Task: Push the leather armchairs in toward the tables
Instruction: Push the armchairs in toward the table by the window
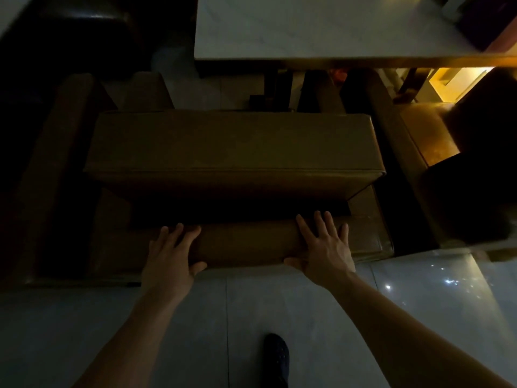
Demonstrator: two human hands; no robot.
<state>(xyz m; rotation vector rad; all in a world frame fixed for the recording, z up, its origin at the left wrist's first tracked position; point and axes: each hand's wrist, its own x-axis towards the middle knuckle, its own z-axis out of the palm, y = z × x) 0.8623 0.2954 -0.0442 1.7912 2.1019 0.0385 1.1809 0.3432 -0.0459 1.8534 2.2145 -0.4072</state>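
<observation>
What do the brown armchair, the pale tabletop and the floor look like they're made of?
Armchair: probably leather or faux leather, given its smooth brown skin and piped seams. Tabletop: pale, faintly veined, perhaps marble or laminate. Floor: glossy tile, shown by grout lines and light reflections.

Table [321, 29] cut by top edge; dark armchair [84, 21] upper left lost in shadow.

Dim room — glossy pale floor tiles [173, 326], warm yellow light [453, 79] at upper right.
</observation>
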